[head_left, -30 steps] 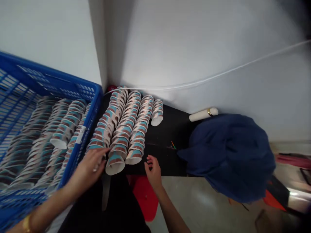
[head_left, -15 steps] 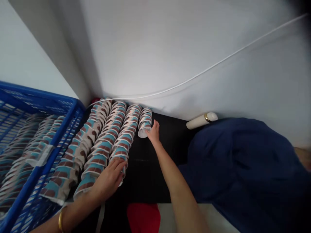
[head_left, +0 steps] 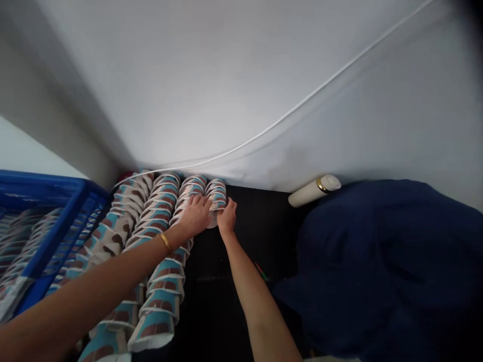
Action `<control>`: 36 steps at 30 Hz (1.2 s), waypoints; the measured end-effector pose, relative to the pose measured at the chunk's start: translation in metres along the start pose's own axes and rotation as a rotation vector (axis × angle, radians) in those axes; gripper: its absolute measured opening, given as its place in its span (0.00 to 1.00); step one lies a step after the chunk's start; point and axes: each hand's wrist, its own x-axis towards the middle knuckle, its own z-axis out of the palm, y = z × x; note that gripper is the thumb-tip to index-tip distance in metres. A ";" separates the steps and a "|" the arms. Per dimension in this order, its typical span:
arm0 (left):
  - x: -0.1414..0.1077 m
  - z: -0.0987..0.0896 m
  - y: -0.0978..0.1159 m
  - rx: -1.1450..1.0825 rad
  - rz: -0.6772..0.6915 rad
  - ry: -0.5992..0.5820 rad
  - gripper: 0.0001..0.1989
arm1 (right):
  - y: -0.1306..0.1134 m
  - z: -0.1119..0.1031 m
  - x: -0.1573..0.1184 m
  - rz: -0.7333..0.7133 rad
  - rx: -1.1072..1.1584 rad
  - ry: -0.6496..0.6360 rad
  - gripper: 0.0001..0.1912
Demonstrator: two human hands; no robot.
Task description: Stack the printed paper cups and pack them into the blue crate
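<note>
Cup-shaped fabric pieces in blue, brown and cream with white edges lie nested in long rows on a black surface. The shortest row (head_left: 216,190) is at the right, against the wall. My right hand (head_left: 227,217) closes on its near right side, thumb at the pale front end. From the left, my left hand (head_left: 196,215), with a gold bracelet (head_left: 165,242) at the wrist, reaches across the neighbouring long row (head_left: 162,296). Its fingers are extended and spread, with the tips at the short row's left side. My hands partly hide both rows.
A blue plastic crate (head_left: 56,241) at the left holds more nested pieces. A white cable (head_left: 279,119) runs along the wall. To the right, a cream bottle (head_left: 311,191) with a gold band lies beside dark blue cloth (head_left: 377,251) on the black surface (head_left: 222,301).
My left hand has moved from the near part of the long row to the short row's left side. My right hand has closed in on its front end. The view has shifted.
</note>
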 end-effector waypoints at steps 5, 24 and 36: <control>0.035 0.036 -0.003 0.079 -0.025 0.009 0.18 | 0.006 -0.001 0.001 -0.010 0.009 0.021 0.19; 0.068 0.058 -0.020 0.076 -0.061 -0.006 0.24 | 0.030 0.007 0.072 -0.249 0.194 -0.250 0.15; 0.000 0.027 0.043 -0.311 -0.039 0.080 0.20 | 0.016 -0.079 -0.035 -0.140 0.336 -0.043 0.14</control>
